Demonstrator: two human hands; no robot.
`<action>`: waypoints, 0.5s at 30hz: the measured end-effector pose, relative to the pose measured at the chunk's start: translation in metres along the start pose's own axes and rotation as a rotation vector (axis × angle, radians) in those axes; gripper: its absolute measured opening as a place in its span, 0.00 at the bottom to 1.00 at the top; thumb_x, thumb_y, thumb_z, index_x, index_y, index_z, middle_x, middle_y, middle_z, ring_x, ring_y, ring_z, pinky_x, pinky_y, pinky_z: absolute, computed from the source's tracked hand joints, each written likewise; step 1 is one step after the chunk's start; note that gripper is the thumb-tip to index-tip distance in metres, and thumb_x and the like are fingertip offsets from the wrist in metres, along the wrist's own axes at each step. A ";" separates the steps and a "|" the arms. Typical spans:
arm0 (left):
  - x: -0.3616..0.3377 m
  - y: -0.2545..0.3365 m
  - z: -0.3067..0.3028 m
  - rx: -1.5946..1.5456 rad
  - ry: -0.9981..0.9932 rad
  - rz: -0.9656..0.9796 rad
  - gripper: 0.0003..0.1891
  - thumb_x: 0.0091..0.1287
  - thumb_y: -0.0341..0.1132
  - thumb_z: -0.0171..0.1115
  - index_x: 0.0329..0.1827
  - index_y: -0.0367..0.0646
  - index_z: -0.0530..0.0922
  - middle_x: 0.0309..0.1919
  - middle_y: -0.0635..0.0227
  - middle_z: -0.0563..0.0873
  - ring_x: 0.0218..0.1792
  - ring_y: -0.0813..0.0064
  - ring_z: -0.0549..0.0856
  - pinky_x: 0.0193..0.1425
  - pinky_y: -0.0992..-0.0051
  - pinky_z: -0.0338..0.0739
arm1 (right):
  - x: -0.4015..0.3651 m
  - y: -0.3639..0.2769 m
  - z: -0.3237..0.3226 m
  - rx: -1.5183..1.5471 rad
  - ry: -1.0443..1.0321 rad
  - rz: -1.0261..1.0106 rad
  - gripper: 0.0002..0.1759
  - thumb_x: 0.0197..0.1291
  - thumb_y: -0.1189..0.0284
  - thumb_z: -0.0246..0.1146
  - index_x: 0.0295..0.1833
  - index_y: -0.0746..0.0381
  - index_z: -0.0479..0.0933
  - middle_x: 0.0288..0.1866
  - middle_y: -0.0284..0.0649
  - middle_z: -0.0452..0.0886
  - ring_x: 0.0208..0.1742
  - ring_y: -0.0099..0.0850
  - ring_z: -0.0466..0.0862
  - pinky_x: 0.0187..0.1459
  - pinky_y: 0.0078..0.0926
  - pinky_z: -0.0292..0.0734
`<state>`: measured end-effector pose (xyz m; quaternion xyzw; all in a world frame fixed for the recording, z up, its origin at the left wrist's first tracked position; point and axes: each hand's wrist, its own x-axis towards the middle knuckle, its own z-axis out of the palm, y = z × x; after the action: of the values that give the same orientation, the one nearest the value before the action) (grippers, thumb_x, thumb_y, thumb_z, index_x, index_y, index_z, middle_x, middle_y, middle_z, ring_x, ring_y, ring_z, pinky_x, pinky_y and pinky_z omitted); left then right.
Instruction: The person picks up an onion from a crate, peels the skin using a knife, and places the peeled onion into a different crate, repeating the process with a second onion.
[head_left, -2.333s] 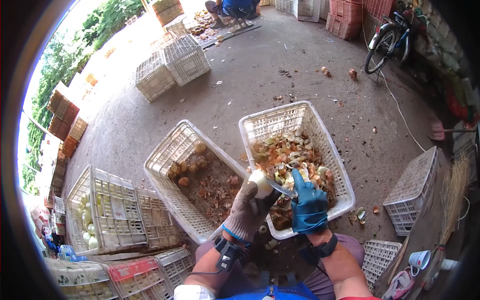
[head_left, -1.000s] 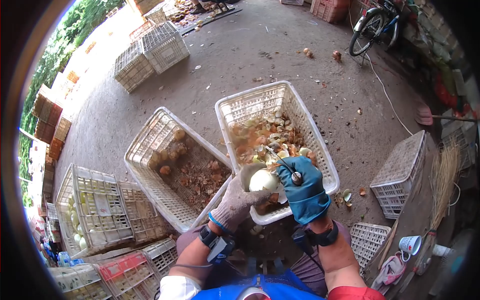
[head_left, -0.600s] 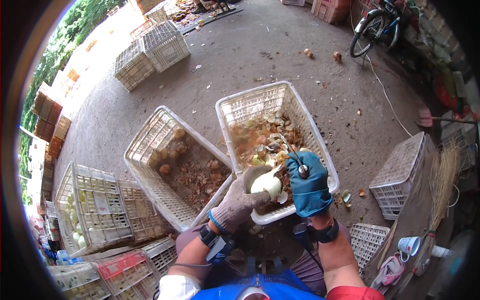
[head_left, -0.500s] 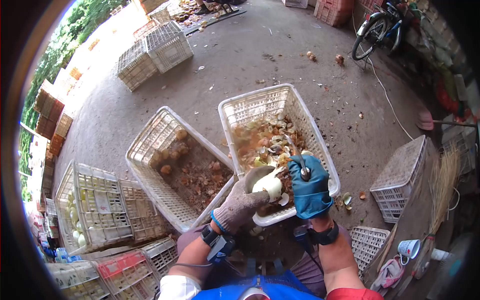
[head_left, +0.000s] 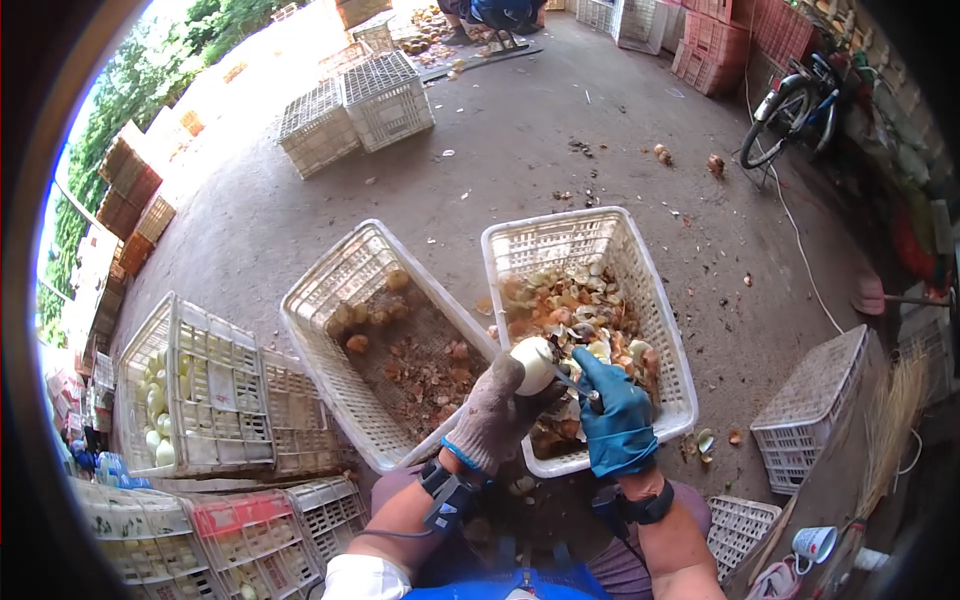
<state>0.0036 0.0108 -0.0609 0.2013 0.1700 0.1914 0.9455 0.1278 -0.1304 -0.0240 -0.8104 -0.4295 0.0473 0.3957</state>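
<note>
My left hand [head_left: 490,415], in a grey knit glove with a blue cuff, is closed around a pale, peeled onion [head_left: 533,364]. My right hand [head_left: 615,415] wears a teal rubber glove and grips a small knife [head_left: 568,380], its blade reaching to the onion's right side. Both hands are over the near part of a white plastic crate [head_left: 682,375] that holds loose onion skins and scraps [head_left: 570,310]. Left of it, a second white crate [head_left: 318,365] contains several brown unpeeled onions [head_left: 365,312] and dry skins.
Pale onions fill a crate [head_left: 220,395] at my left, with more crates in front of it. A tipped crate [head_left: 810,400], a straw broom [head_left: 890,430] and a cup [head_left: 815,542] are at right. Farther off stand stacked crates [head_left: 385,100], a bicycle [head_left: 790,110] and a crouching person [head_left: 500,15].
The knife has swung from pointing away over the skins to lying against the onion. My left hand has turned the onion up, and the hands have come closer together. The camera view has shifted.
</note>
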 end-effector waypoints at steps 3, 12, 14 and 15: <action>0.000 0.001 -0.002 -0.024 0.001 0.008 0.38 0.72 0.53 0.72 0.77 0.39 0.69 0.67 0.56 0.81 0.68 0.57 0.82 0.76 0.54 0.79 | 0.001 -0.005 0.000 -0.036 -0.025 -0.023 0.35 0.56 0.83 0.66 0.72 0.52 0.81 0.44 0.46 0.89 0.43 0.45 0.89 0.47 0.43 0.83; -0.001 0.011 0.007 0.088 0.007 0.117 0.37 0.70 0.43 0.74 0.76 0.37 0.67 0.65 0.52 0.81 0.69 0.53 0.83 0.75 0.57 0.80 | -0.003 -0.001 0.006 -0.184 -0.001 -0.067 0.40 0.53 0.80 0.69 0.75 0.51 0.77 0.42 0.46 0.87 0.36 0.49 0.88 0.39 0.48 0.82; -0.002 0.014 0.016 0.133 0.037 0.145 0.36 0.69 0.39 0.73 0.75 0.36 0.66 0.63 0.53 0.81 0.66 0.55 0.84 0.72 0.59 0.82 | -0.006 0.001 0.011 -0.215 0.030 -0.043 0.40 0.54 0.80 0.69 0.76 0.50 0.77 0.41 0.46 0.87 0.36 0.49 0.88 0.39 0.49 0.81; -0.002 0.013 0.019 0.191 0.073 0.168 0.36 0.69 0.38 0.73 0.75 0.36 0.65 0.62 0.54 0.81 0.65 0.57 0.85 0.71 0.59 0.83 | -0.008 0.004 0.015 -0.227 0.054 -0.036 0.40 0.54 0.80 0.69 0.76 0.50 0.77 0.41 0.46 0.87 0.37 0.48 0.88 0.39 0.49 0.81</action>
<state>0.0058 0.0154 -0.0385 0.2968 0.2043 0.2603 0.8958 0.1187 -0.1281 -0.0391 -0.8431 -0.4357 -0.0306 0.3137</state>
